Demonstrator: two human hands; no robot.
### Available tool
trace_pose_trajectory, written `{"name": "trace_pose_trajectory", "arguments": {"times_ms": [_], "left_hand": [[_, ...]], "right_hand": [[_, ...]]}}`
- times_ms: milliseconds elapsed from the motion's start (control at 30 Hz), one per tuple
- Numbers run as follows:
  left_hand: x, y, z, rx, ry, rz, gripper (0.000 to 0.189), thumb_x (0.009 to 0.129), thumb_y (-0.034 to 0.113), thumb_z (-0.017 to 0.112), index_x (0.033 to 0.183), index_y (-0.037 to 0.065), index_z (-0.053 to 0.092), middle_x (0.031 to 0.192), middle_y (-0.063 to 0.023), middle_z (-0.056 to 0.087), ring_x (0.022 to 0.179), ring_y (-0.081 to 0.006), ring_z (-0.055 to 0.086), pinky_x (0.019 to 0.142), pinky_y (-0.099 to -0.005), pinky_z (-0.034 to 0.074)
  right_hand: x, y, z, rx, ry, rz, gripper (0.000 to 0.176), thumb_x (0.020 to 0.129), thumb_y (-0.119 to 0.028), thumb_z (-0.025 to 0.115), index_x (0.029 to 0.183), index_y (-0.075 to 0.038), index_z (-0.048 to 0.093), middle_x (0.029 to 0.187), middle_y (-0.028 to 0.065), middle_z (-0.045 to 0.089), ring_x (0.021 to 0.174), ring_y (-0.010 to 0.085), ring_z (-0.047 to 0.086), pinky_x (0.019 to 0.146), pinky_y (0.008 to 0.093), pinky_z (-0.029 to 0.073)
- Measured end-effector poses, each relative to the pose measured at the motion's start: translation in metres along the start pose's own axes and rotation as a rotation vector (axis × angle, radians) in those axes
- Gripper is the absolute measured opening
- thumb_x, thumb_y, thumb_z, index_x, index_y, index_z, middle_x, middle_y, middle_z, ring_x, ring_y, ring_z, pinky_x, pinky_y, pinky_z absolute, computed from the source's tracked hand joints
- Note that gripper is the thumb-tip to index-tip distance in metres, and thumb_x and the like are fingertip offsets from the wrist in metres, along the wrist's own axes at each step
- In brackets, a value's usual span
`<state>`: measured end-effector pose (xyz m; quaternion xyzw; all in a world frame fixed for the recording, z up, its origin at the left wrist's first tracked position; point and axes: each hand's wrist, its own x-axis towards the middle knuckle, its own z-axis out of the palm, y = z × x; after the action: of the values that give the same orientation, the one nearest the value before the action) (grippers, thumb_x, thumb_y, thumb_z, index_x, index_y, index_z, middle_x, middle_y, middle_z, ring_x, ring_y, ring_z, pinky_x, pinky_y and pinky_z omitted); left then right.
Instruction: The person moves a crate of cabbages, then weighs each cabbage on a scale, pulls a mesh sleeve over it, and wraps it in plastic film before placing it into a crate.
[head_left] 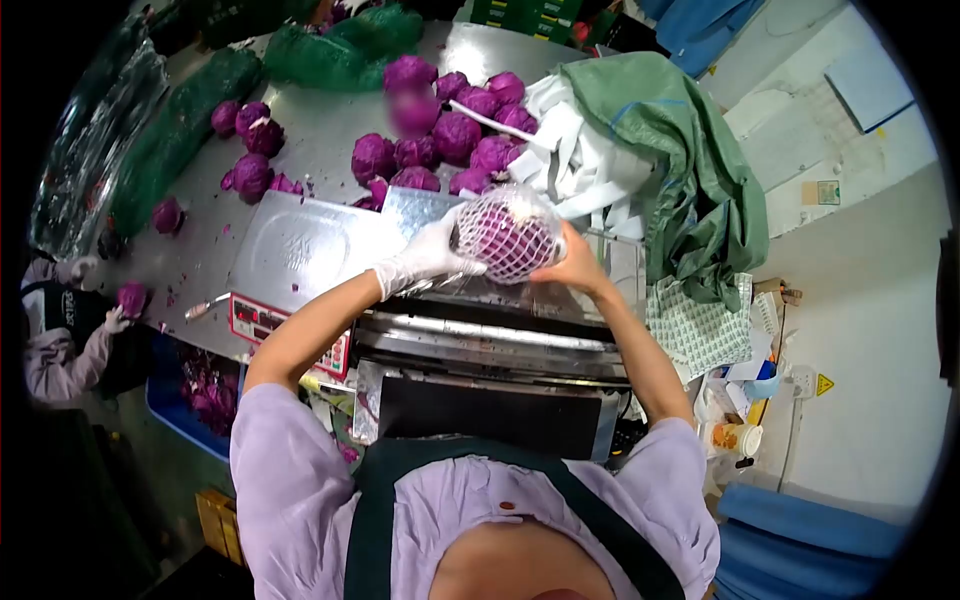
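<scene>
Between my two hands is a purple cabbage (pixel 508 235) in a white foam net, with clear film over it. My left hand (pixel 432 256), in a white glove, holds its left side. Bare-skinned, my right hand (pixel 574 262) grips the lower right side. The cabbage is held above the wrapping machine (pixel 480 340). Several unwrapped purple cabbages (pixel 457 138) lie on the metal table (pixel 330 110) behind it. White foam nets (pixel 572 150) are heaped just beyond my right hand.
A scale (pixel 300 245) with a red front panel stands at the left. Green mesh sacks (pixel 345 50) lie at the back, a green woven sack (pixel 690 150) at the right. A blue bin (pixel 190 400) holds leaves. A co-worker (pixel 75 340) at far left touches a cabbage.
</scene>
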<state>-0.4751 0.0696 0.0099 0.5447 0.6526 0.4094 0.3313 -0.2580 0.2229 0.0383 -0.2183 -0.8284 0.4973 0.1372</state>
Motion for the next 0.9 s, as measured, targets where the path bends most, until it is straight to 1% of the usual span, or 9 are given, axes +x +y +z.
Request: {"name": "trace_pose_trajectory", "arguments": {"times_ms": [267, 367, 433, 500, 567, 633, 700, 800, 900], "left_hand": [[-0.102, 0.053, 0.018, -0.407, -0.045, -0.174, 0.080, 0.061, 0.031, 0.080, 0.121, -0.005, 0.041, 0.107, -0.0134, 0.058, 0.098, -0.0197, 0.056, 0.090, -0.0306, 0.043], [-0.185, 0.103, 0.023, 0.015, -0.149, -0.169, 0.088, 0.059, 0.045, 0.078, 0.123, -0.003, 0.041, 0.107, -0.0175, 0.059, 0.098, -0.0196, 0.058, 0.089, -0.0290, 0.044], [-0.220, 0.092, 0.044, -0.318, -0.278, -0.424, 0.082, 0.064, 0.052, 0.072, 0.119, -0.004, 0.047, 0.108, -0.0160, 0.059, 0.101, -0.0205, 0.056, 0.091, -0.0276, 0.042], [-0.238, 0.065, 0.067, -0.470, -0.384, -0.759, 0.077, 0.071, 0.057, 0.063, 0.117, -0.003, 0.050, 0.109, -0.0171, 0.058, 0.104, -0.0213, 0.054, 0.094, -0.0286, 0.039], [-0.231, 0.048, 0.071, -0.823, -0.626, -0.874, 0.079, 0.073, 0.077, 0.033, 0.105, 0.008, 0.056, 0.083, -0.0063, 0.061, 0.056, -0.0083, 0.051, 0.046, -0.0189, 0.041], [-0.221, 0.035, 0.076, -0.774, -0.668, -0.897, 0.085, 0.071, 0.082, 0.024, 0.113, 0.013, 0.050, 0.081, -0.0009, 0.058, 0.052, -0.0030, 0.044, 0.037, -0.0169, 0.027], [-0.220, 0.036, 0.066, -0.415, -0.588, -0.941, 0.082, 0.074, 0.079, 0.023, 0.084, 0.008, 0.063, 0.065, -0.0069, 0.057, 0.049, -0.0109, 0.048, 0.040, -0.0227, 0.037], [-0.247, 0.051, 0.055, 0.180, -0.446, -0.475, 0.076, 0.085, 0.064, 0.023, 0.089, 0.001, 0.064, 0.076, -0.0206, 0.062, 0.076, -0.0320, 0.062, 0.069, -0.0393, 0.048], [-0.275, 0.080, 0.052, 0.486, -0.127, -0.215, 0.051, 0.086, 0.050, 0.041, 0.089, 0.005, 0.064, 0.073, -0.0164, 0.062, 0.074, -0.0315, 0.060, 0.067, -0.0418, 0.046]], "right_hand": [[-0.097, -0.049, 0.035, 0.482, -0.018, 0.040, 0.099, 0.053, -0.028, 0.083, 0.132, 0.001, 0.030, 0.122, 0.0125, 0.048, 0.109, 0.0198, 0.048, 0.094, 0.0311, 0.038], [-0.172, -0.076, 0.050, 0.091, -0.060, 0.059, 0.094, 0.053, -0.030, 0.084, 0.128, -0.002, 0.035, 0.119, 0.0116, 0.049, 0.109, 0.0210, 0.048, 0.095, 0.0325, 0.036], [-0.207, -0.060, 0.082, 0.473, -0.129, 0.202, 0.080, 0.064, -0.036, 0.077, 0.125, -0.002, 0.038, 0.112, 0.0119, 0.053, 0.101, 0.0191, 0.054, 0.083, 0.0302, 0.045], [-0.226, -0.042, 0.106, 0.830, -0.249, 0.686, 0.068, 0.072, -0.036, 0.070, 0.124, -0.003, 0.040, 0.103, 0.0100, 0.058, 0.083, 0.0172, 0.060, 0.062, 0.0249, 0.051], [-0.222, -0.033, 0.121, 1.005, -0.337, 0.927, 0.063, 0.081, -0.057, 0.049, 0.119, -0.007, 0.046, 0.096, 0.0097, 0.061, 0.068, 0.0172, 0.063, 0.048, 0.0219, 0.049], [-0.212, -0.031, 0.118, 0.949, -0.438, 0.972, 0.065, 0.081, -0.063, 0.041, 0.117, -0.009, 0.049, 0.088, 0.0099, 0.063, 0.070, 0.0178, 0.063, 0.049, 0.0228, 0.049], [-0.216, -0.048, 0.116, 0.890, -0.358, 0.961, 0.067, 0.082, -0.063, 0.039, 0.114, -0.006, 0.051, 0.082, 0.0095, 0.064, 0.070, 0.0189, 0.064, 0.051, 0.0226, 0.050], [-0.244, -0.049, 0.120, 0.643, -0.038, 0.850, 0.059, 0.086, -0.050, 0.046, 0.110, 0.003, 0.049, 0.083, 0.0119, 0.062, 0.070, 0.0174, 0.064, 0.054, 0.0236, 0.052], [-0.288, -0.046, 0.134, 0.395, 0.152, 0.595, 0.034, 0.081, -0.030, 0.063, 0.078, 0.003, 0.056, 0.062, 0.0074, 0.059, 0.062, 0.0116, 0.061, 0.053, 0.0221, 0.048]]}}
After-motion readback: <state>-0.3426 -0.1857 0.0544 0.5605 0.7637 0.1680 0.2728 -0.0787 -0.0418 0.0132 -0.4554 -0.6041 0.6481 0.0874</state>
